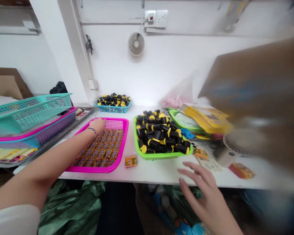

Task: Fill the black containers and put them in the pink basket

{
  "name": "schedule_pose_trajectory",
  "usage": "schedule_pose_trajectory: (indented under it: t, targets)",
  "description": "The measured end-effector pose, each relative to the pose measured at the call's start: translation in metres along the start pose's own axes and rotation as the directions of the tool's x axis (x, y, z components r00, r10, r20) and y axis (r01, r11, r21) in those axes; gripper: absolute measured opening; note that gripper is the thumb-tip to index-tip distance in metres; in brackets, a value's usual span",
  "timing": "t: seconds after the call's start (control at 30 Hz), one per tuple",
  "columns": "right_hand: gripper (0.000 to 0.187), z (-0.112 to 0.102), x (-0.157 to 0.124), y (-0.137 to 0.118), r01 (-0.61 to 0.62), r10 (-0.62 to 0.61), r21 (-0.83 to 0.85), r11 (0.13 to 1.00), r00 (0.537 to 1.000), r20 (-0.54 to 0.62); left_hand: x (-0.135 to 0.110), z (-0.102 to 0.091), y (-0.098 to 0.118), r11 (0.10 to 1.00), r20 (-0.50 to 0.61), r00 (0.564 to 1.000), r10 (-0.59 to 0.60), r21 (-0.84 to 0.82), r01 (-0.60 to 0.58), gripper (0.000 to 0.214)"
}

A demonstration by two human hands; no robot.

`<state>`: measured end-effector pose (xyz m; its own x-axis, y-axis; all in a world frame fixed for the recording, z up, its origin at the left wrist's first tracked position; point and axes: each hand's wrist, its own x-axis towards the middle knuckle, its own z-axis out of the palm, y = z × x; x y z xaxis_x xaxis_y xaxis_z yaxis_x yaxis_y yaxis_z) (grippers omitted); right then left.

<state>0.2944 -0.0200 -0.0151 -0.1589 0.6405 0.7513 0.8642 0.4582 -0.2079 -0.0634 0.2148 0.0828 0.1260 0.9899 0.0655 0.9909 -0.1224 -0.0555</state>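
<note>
My left hand point(98, 124), with a thin bracelet on its wrist, lies at the far end of a magenta plastic tray point(125, 138). Its fingers are bent down against the tray's mesh, and nothing shows in them. Rows of small orange-and-yellow boxes point(100, 148) fill the tray just below that hand. My right hand point(198, 186) hovers at the table's front edge with fingers apart, holding nothing. It is nearest to a small orange box point(201, 153). A similar box point(130, 161) lies beside the magenta tray.
A green tray point(161, 156) holds black cylinders with yellow ends; a blue basket point(112, 109) holds more. Stacked teal and magenta baskets point(30, 114) stand at left. A blurred brown board point(254, 85) covers the right side. A white desk fan point(237, 142) and a red box point(241, 170) sit right.
</note>
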Motion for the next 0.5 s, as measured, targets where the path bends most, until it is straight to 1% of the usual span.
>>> schedule_pose_trajectory:
  t: [0.03, 0.07, 0.13, 0.2, 0.23, 0.27, 0.3, 0.33, 0.37, 0.4, 0.43, 0.5]
  targets:
    - [0.020, 0.003, 0.017, 0.006, -0.021, 0.021, -0.004, 1.000, 1.000, 0.017, -0.010, -0.005, 0.008, 1.000, -0.025, 1.000, 0.015, 0.002, -0.015, 0.034]
    - [0.023, 0.006, 0.034, 0.014, -0.050, 0.053, -0.030, 0.998, 0.995, 0.080, -0.024, -0.008, 0.017, 0.999, -0.053, 0.998, 0.042, 0.000, -0.042, 0.032]
    - [0.027, 0.015, 0.063, 0.029, -0.067, 0.076, -0.056, 0.996, 0.984, 0.161, -0.061, -0.011, 0.038, 0.990, -0.104, 0.985, 0.137, -0.014, -0.139, 0.031]
    - [0.028, 0.023, 0.084, 0.043, -0.077, 0.091, -0.068, 0.995, 0.967, 0.237, -0.110, -0.003, 0.059, 0.963, -0.119, 0.958, 0.259, -0.040, -0.266, 0.034]
    - [0.027, 0.027, 0.091, 0.049, -0.079, 0.094, -0.065, 0.995, 0.958, 0.272, -0.134, 0.005, 0.069, 0.947, -0.110, 0.944, 0.311, -0.053, -0.318, 0.032]
    - [0.026, 0.030, 0.096, 0.054, -0.082, 0.095, -0.056, 0.995, 0.949, 0.302, -0.157, 0.017, 0.078, 0.910, -0.098, 0.912, 0.399, -0.079, -0.407, 0.027]
    - [0.025, 0.033, 0.100, 0.058, -0.085, 0.094, -0.042, 0.996, 0.941, 0.326, -0.176, 0.030, 0.085, 0.854, -0.156, 0.856, 0.493, -0.101, -0.510, 0.022]
    - [0.025, 0.034, 0.102, 0.062, -0.089, 0.091, -0.022, 0.996, 0.936, 0.341, -0.190, 0.044, 0.092, 0.818, -0.196, 0.816, 0.544, -0.094, -0.568, 0.018]
    - [0.025, 0.035, 0.104, 0.065, -0.096, 0.090, 0.001, 0.995, 0.934, 0.345, -0.198, 0.058, 0.098, 0.808, -0.208, 0.799, 0.564, -0.060, -0.586, 0.017]
    - [0.026, 0.035, 0.105, 0.067, -0.106, 0.091, 0.028, 0.994, 0.937, 0.339, -0.202, 0.071, 0.103, 0.814, -0.215, 0.797, 0.564, -0.020, -0.581, 0.020]
    - [0.027, 0.033, 0.105, 0.068, -0.119, 0.093, 0.059, 0.991, 0.941, 0.326, -0.201, 0.082, 0.107, 0.826, -0.215, 0.806, 0.551, 0.005, -0.564, 0.027]
    - [0.031, 0.027, 0.103, 0.069, -0.151, 0.109, 0.132, 0.980, 0.953, 0.283, -0.190, 0.097, 0.111, 0.857, -0.211, 0.834, 0.510, 0.045, -0.513, 0.042]
